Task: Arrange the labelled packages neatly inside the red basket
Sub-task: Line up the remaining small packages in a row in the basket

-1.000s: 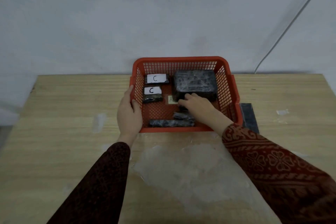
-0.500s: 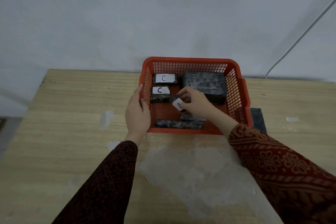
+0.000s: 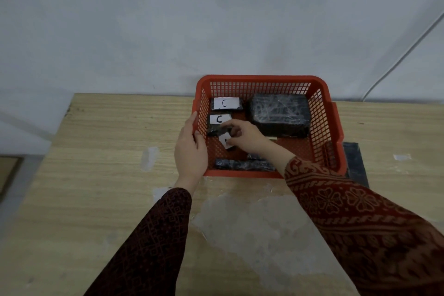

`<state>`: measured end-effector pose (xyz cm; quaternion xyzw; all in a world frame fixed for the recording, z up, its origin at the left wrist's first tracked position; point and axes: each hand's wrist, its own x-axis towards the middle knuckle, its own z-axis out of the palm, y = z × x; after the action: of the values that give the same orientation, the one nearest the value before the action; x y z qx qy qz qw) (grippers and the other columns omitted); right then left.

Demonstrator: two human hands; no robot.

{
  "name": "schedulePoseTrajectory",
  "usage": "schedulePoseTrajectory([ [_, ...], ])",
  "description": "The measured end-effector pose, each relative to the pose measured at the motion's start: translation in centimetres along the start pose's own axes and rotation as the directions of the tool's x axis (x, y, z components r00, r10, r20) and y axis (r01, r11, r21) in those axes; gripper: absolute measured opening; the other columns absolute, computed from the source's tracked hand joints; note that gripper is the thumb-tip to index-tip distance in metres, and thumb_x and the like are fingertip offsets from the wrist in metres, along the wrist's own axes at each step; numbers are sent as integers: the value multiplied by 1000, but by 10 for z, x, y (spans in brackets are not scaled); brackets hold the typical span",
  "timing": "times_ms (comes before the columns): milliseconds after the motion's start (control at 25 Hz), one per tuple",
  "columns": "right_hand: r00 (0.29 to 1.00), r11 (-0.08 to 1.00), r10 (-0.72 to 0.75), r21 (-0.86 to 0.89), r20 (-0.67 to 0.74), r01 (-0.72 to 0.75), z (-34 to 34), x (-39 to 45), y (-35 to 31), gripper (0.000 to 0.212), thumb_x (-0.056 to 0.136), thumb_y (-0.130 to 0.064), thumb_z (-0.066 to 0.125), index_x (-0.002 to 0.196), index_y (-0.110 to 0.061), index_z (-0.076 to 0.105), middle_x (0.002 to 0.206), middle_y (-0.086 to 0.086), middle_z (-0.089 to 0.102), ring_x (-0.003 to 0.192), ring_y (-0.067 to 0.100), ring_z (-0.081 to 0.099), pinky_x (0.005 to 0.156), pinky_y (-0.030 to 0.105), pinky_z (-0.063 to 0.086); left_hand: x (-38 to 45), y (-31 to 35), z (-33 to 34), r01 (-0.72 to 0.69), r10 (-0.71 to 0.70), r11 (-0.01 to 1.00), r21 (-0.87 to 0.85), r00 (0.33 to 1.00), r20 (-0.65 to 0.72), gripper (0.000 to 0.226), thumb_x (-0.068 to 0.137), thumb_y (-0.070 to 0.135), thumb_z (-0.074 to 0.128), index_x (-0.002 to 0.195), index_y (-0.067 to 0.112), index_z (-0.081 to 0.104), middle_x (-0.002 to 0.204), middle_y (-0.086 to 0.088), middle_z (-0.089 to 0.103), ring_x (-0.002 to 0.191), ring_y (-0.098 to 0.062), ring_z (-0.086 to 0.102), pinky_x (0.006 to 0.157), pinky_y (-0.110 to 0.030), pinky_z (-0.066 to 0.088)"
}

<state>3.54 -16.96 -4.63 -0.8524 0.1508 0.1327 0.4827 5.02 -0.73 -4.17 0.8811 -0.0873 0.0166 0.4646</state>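
Observation:
A red basket (image 3: 262, 80) stands on the wooden table against the wall. Inside, at the back left, lie two small black packages with white C labels (image 3: 225, 103) (image 3: 219, 119), one behind the other. A large black wrapped package (image 3: 280, 113) fills the back right. A long black package (image 3: 242, 164) lies along the front wall. My left hand (image 3: 191, 149) grips the basket's left wall. My right hand (image 3: 247, 136) is inside the basket, shut on a small black package with a white label (image 3: 225, 141), held tilted just in front of the second C package.
A dark flat piece (image 3: 355, 163) lies on the table right of the basket. A pale cable (image 3: 403, 55) runs down the wall at the right. A label slip (image 3: 272, 138) peeks out under the large package. The table's left edge (image 3: 48, 151) is close.
My right hand picked up the small labelled package from the basket's middle and carried it left toward the C packages. The view shifted, so the basket appears further right.

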Motion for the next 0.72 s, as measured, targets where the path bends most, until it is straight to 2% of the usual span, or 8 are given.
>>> schedulePoseTrajectory([
  [80,993,974,-113,-197,-19,107,7,5,-2,46,84,-4,66,127,-15,55,101,6,57,90,20,55,83,33,50,0,0,0,5,-5,1000,-4,1000,1,46,97,15,37,141,24,43,132,-3,58,113,-16,58,91,-26,49],
  [200,970,886,-242,-408,-6,219,15,10,-8,28,85,-6,63,112,-8,58,108,12,62,99,29,59,83,43,51,1,1,0,3,-3,1000,-1,1000,-3,46,97,13,37,141,23,43,133,-4,58,114,-16,58,91,-23,46],
  [280,942,749,-336,-610,-12,259,17,13,-12,23,86,-6,58,108,-7,63,112,12,60,107,31,55,81,43,51,1,0,0,0,0,1000,-5,1000,-2,46,97,13,37,141,23,43,133,-3,58,114,-16,57,90,-23,45],
  [360,929,622,-370,-739,15,259,18,13,-13,27,86,-11,59,112,-7,65,118,12,56,113,31,51,80,41,50,0,0,1,4,-4,1000,-7,1000,-2,46,97,14,37,141,24,43,133,-3,58,114,-16,57,90,-23,46],
  [480,928,559,-368,-785,56,269,22,9,-10,27,85,-7,60,111,-4,65,119,14,55,113,32,50,73,41,52,1,0,2,0,0,1000,-7,1000,-3,46,97,14,37,141,25,44,133,-2,58,114,-15,57,91,-23,45],
  [600,902,581,-431,-765,-2,276,25,7,-11,19,70,5,70,89,1,66,92,18,65,90,36,62,49,35,50,1,0,2,0,0,1000,-1,1000,-3,46,97,13,37,141,24,44,134,-2,58,115,-14,57,91,-22,45],
  [640,904,604,-427,-746,-5,281,25,8,-12,19,70,6,70,88,2,65,91,19,65,90,37,62,50,37,51,0,1,2,4,-4,1000,0,1000,0,46,97,13,37,141,24,43,134,-2,57,116,-14,57,91,-22,44],
  [720,934,636,-356,-729,14,253,23,7,-18,21,82,-3,63,102,-1,61,108,17,61,107,34,55,67,43,53,-1,2,1,8,-8,1000,2,1000,5,47,97,13,37,141,24,42,135,-2,57,117,-15,56,92,-22,44],
])
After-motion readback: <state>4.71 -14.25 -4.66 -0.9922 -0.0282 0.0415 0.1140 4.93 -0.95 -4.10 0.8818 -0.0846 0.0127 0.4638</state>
